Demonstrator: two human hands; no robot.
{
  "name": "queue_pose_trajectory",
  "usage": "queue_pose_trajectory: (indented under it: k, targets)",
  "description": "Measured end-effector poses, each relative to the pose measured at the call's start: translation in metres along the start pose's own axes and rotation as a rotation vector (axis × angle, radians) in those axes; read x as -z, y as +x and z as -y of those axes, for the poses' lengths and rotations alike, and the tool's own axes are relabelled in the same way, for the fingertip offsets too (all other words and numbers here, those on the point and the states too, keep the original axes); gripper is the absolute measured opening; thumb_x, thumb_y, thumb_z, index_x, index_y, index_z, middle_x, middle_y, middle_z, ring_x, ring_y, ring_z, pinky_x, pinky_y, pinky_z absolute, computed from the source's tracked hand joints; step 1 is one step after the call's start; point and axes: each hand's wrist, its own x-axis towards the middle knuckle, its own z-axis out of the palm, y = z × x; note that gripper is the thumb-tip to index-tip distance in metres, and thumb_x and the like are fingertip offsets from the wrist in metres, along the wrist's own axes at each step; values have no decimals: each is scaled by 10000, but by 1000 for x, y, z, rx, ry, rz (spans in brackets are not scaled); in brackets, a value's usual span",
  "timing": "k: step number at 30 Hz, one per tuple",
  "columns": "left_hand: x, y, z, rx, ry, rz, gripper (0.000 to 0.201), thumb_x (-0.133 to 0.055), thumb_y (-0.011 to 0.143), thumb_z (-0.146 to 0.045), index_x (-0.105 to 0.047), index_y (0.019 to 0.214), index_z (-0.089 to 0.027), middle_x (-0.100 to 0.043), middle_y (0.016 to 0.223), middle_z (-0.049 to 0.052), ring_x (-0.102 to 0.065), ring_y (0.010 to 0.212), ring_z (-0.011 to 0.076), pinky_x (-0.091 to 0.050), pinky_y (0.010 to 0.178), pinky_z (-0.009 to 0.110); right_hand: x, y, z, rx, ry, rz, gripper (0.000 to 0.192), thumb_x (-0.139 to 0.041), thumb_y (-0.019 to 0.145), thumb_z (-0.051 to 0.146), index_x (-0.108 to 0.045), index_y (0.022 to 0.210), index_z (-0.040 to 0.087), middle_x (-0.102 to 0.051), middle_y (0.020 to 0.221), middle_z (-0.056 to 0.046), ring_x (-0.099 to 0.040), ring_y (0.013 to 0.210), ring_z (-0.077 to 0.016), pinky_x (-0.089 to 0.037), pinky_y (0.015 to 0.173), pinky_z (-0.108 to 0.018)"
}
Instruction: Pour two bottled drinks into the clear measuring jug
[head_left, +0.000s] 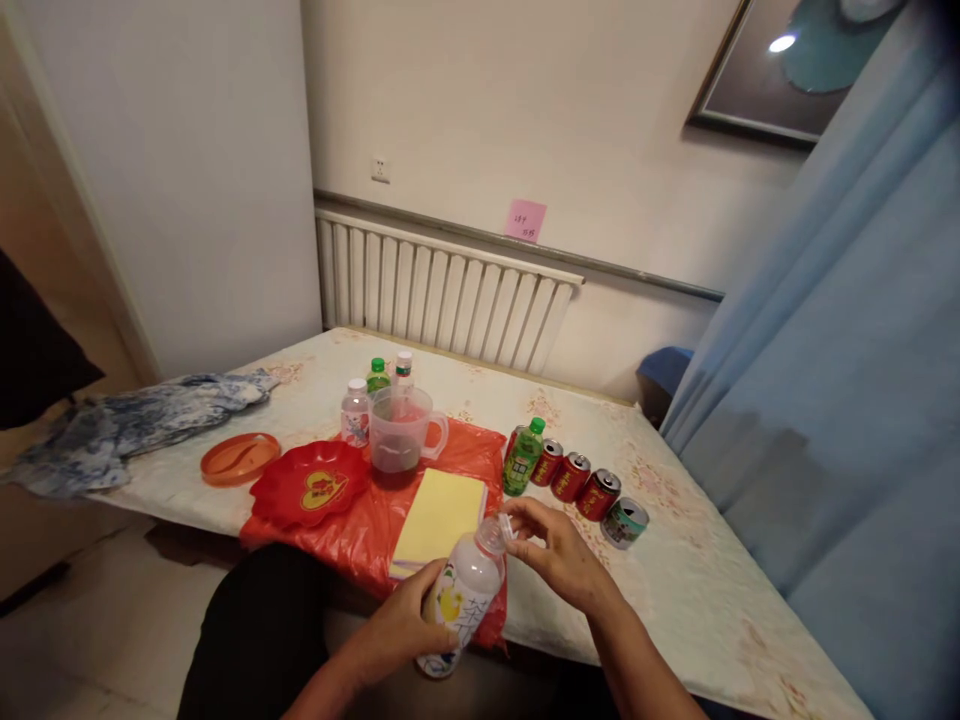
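Note:
My left hand (403,625) is wrapped round the lower part of a clear plastic drink bottle (474,578) with a lemon-printed label. The bottle leans to the right over the front edge of the table. At its mouth, the thumb and fingers of my right hand (559,555) pinch a white bottle cap (507,527); whether the cap still touches the neck is hard to see. Just behind the bottle lies a stack of yellow paper (442,510) on a red plastic sheet (341,538).
A clear measuring jug (397,440) with dark liquid stands among several bottles. Left of it are a red scalloped tray (300,490) and an orange lid (238,458). On the right, a green bottle (524,460), several red cans (598,495) and a teal can (624,523) form a row.

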Motion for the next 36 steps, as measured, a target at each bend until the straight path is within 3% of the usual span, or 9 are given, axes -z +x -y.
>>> queue_pose_trajectory:
  k: [5, 13, 18, 23, 27, 29, 33, 36]
  targets:
    - [1, 0, 1, 8, 72, -21, 762, -700, 560, -142, -536, 1302, -202, -632, 1280, 48, -549, 1169, 296, -414, 1023, 386, 6, 3, 4, 79, -193, 92, 276, -647, 857, 280, -709, 1125, 252, -719, 1025, -51, -632, 892, -222, -480, 823, -336]
    - [-2, -1, -1, 36, 86, -17, 744, -693, 560, -130, -539, 1284, -202, -655, 1223, 32, -562, 1141, 289, -432, 993, 380, 4, 3, 13, 75, -294, 156, 316, -615, 877, 182, -712, 1164, 274, -706, 1193, -66, -615, 1113, -264, -426, 978, -388]
    - [-1, 0, 6, 25, 68, -27, 747, -714, 559, -145, -535, 1281, -201, -654, 1219, 37, -566, 1130, 289, -435, 983, 376, 3, 7, 13, 39, -302, 135, 275, -646, 861, 210, -723, 1121, 259, -730, 1095, -62, -643, 982, -245, -455, 854, -344]
    - [-4, 3, 8, -8, 37, -24, 726, -723, 555, -155, -548, 1258, -205, -659, 1205, 35, -555, 1142, 290, -418, 1011, 391, -5, 7, 10, -6, -364, 48, 65, -708, 810, 261, -714, 857, 216, -688, 789, -2, -578, 700, -172, -378, 621, -261]
    - [-5, 3, 6, 11, -1, -7, 736, -713, 551, -142, -543, 1264, -205, -655, 1221, 36, -561, 1141, 285, -421, 1015, 401, -11, 6, 6, -79, -411, -32, 185, -719, 811, 350, -647, 763, 186, -628, 661, 16, -505, 593, -142, -320, 554, -252]
    - [-4, 3, 6, 21, -25, 2, 732, -706, 549, -150, -544, 1261, -207, -656, 1225, 34, -565, 1133, 283, -410, 1030, 418, -8, 6, 3, -52, -373, -29, 205, -686, 837, 381, -673, 883, 182, -672, 756, -12, -553, 667, -162, -373, 609, -263]
    - [-2, 4, 6, 19, -105, 20, 741, -715, 549, -180, -543, 1270, -194, -641, 1253, 60, -576, 1118, 290, -404, 1032, 435, 6, 11, -8, 0, -73, 102, 474, -638, 854, 451, -614, 1258, 205, -664, 1229, -95, -609, 1059, -245, -458, 876, -347]
    - [-2, 4, 5, 21, -140, 36, 770, -727, 539, -194, -540, 1286, -203, -638, 1262, 66, -566, 1134, 302, -402, 1027, 444, 10, 14, -16, -42, 176, 211, 549, -708, 792, 475, -612, 1273, 230, -636, 1307, -88, -587, 1163, -264, -450, 961, -379]
